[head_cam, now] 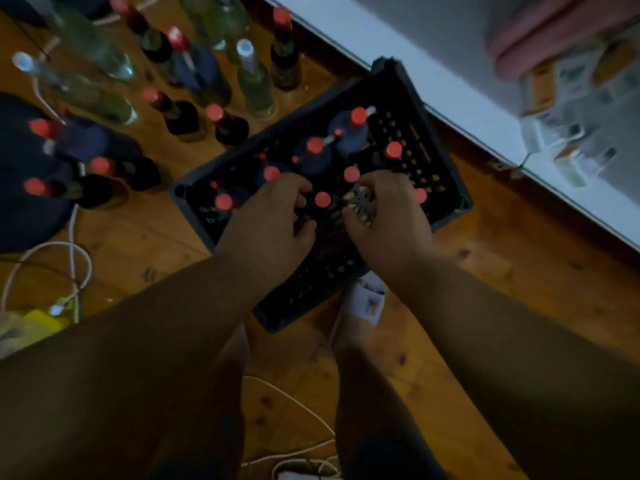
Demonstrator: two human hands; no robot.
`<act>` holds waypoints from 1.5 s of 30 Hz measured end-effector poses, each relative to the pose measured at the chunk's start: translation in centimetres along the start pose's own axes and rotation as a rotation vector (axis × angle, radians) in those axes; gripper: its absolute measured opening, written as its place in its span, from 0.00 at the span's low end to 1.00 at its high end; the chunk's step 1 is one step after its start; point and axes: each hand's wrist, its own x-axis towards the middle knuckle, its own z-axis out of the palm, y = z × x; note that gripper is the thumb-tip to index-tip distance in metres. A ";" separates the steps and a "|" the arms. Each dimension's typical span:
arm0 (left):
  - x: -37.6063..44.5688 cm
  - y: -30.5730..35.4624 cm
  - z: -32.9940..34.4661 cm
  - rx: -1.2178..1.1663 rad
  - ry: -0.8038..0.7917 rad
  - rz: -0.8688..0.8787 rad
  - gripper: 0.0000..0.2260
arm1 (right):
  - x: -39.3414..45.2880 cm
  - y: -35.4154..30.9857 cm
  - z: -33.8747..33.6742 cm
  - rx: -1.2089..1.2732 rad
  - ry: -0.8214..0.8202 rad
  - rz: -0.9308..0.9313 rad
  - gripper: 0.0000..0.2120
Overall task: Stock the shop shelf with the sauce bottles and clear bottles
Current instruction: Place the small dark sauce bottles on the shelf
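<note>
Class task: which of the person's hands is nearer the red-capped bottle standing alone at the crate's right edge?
Right. The right hand is just left of that bottle; the left hand is farther left.

Pretty dim in here, light's low and a lot of it is blurry. The floor is warm brown wooden boards with dark knots [502, 278], running all through the shot. A white flat-topped cabinet or freezer edge [450, 109] cuts diagonally across the upper right, the brightest thing around. Thin white cables [74, 258] loop over the boards at left, and more trail along the bottom. A small white plug block [369, 299] sits on the floor near the middle. Something crumpled and yellow, maybe a plastic bag [33, 322], lies at the left edge.
</note>
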 end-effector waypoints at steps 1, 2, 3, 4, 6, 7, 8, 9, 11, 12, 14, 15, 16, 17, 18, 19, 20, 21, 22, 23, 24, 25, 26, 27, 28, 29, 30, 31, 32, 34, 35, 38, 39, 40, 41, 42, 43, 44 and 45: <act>0.8 -0.9 1.8 -0.017 -0.014 -0.025 0.21 | 1.0 1.3 1.4 -0.004 -0.016 0.039 0.23; 1.5 -1.7 3.5 -0.034 -0.033 -0.052 0.21 | 2.1 2.5 2.6 0.003 -0.029 0.080 0.25; 2.3 -2.4 5.1 -0.055 -0.049 -0.074 0.22 | 3.2 3.6 3.7 0.025 -0.038 0.117 0.26; 3.1 -3.2 6.7 -0.075 -0.055 -0.093 0.22 | 4.3 4.7 4.9 0.043 -0.047 0.143 0.27; 4.5 -4.3 9.3 -0.122 -0.023 -0.147 0.23 | 6.3 6.5 6.7 0.062 -0.055 0.170 0.28; 5.2 -4.8 10.3 -0.158 0.010 -0.190 0.24 | 7.3 7.3 7.5 0.082 -0.047 0.180 0.29; 5.8 -5.4 11.3 -0.202 0.043 -0.234 0.25 | 8.1 7.9 8.1 0.111 -0.039 0.193 0.30; 6.4 -5.9 12.2 -0.245 0.073 -0.269 0.26 | 8.9 8.4 8.8 0.152 -0.032 0.198 0.30; 7.6 -7.1 13.7 -0.297 0.112 -0.290 0.29 | 10.3 9.3 9.9 0.221 -0.017 0.181 0.30; 8.2 -7.5 14.4 -0.306 0.125 -0.277 0.30 | 10.9 9.6 10.3 0.240 -0.010 0.166 0.30; 9.3 -8.1 15.5 -0.322 0.146 -0.242 0.29 | 12.2 10.1 11.3 0.258 0.015 0.129 0.28; 9.8 -8.2 16.0 -0.332 0.150 -0.226 0.27 | 12.9 10.3 11.7 0.263 0.035 0.108 0.25; 10.2 -8.2 16.5 -0.340 0.151 -0.209 0.24 | 13.5 10.2 11.9 0.268 0.057 0.091 0.21; 10.6 -8.1 16.8 -0.342 0.160 -0.193 0.21 | 13.9 10.2 12.1 0.269 0.080 0.075 0.17; 10.8 -8.0 17.1 -0.341 0.172 -0.180 0.18 | 14.3 10.1 12.1 0.265 0.096 0.058 0.15; 10.9 -8.0 17.3 -0.344 0.180 -0.170 0.16 | 14.5 10.0 12.1 0.265 0.108 0.044 0.13; 10.8 -7.9 17.2 -0.358 0.180 -0.173 0.15 | 14.4 9.9 11.9 0.270 0.112 0.044 0.13; 10.5 -7.8 16.9 -0.378 0.178 -0.195 0.14 | 14.0 9.8 11.6 0.277 0.114 0.050 0.12; 10.0 -7.6 16.3 -0.400 0.174 -0.223 0.14 | 13.5 9.5 11.1 0.276 0.109 0.058 0.12; 9.2 -7.4 15.4 -0.414 0.168 -0.238 0.13 | 12.7 9.1 10.5 0.266 0.109 0.062 0.11; 8.3 -6.8 14.4 -0.414 0.160 -0.231 0.12 | 11.7 8.7 9.6 0.258 0.107 0.068 0.11; 7.1 -6.1 13.1 -0.400 0.154 -0.208 0.12 | 10.4 8.0 8.6 0.265 0.105 0.072 0.10; 5.6 -5.3 11.6 -0.385 0.150 -0.179 0.11 | 9.0 7.2 7.4 0.286 0.100 0.074 0.11; 4.1 -4.1 9.9 -0.374 0.149 -0.151 0.11 | 7.4 6.2 5.8 0.311 0.098 0.074 0.12; 2.7 -2.7 7.9 -0.364 0.149 -0.135 0.10 | 5.8 5.1 4.0 0.322 0.090 0.084 0.13; 1.2 -1.2 5.9 -0.356 0.154 -0.125 0.09 | 4.1 3.9 2.0 0.322 0.078 0.094 0.14; -0.4 0.6 3.6 -0.346 0.156 -0.119 0.09 | 2.2 2.7 -0.2 0.322 0.060 0.102 0.14; -1.9 2.5 1.2 -0.334 0.154 -0.109 0.09 | 0.4 1.3 -2.5 0.329 0.053 0.098 0.14; -3.4 4.4 -1.2 -0.325 0.146 -0.091 0.09 | -1.5 -0.1 -4.9 0.338 0.058 0.085 0.13; -6.8 8.4 -6.2 -0.326 0.145 -0.042 0.12 | -5.4 -3.3 -10.0 0.337 0.097 0.043 0.12; -8.6 10.5 -8.8 -0.335 0.164 -0.002 0.15 | -7.4 -4.9 -12.6 0.342 0.122 0.006 0.14; -14.3 16.4 -16.1 -0.368 0.270 0.066 0.18 | -12.7 -9.4 -20.0 0.369 0.201 -0.096 0.14; -15.8 18.2 -18.3 -0.398 0.320 0.043 0.17 | -14.3 -11.0 -22.5 0.400 0.238 -0.115 0.12; -17.2 20.2 -20.4 -0.453 0.370 0.030 0.14 | -15.9 -12.5 -24.8 0.442 0.275 -0.136 0.12; -18.6 22.3 -22.4 -0.535 0.412 0.053 0.12 | -17.3 -14.1 -27.0 0.487 0.310 -0.162 0.12; -19.8 24.3 -24.1 -0.619 0.441 0.107 0.11 | -18.6 -15.7 -29.0 0.533 0.347 -0.193 0.13; -20.8 26.1 -25.7 -0.682 0.463 0.170 0.10 | -19.7 -17.4 -30.8 0.579 0.385 -0.224 0.15; -21.8 27.9 -27.2 -0.727 0.477 0.219 0.10 | -20.8 -19.1 -32.5 0.629 0.419 -0.260 0.17; -22.8 29.4 -28.7 -0.760 0.483 0.253 0.10 | -21.8 -20.7 -34.0 0.680 0.447 -0.295 0.20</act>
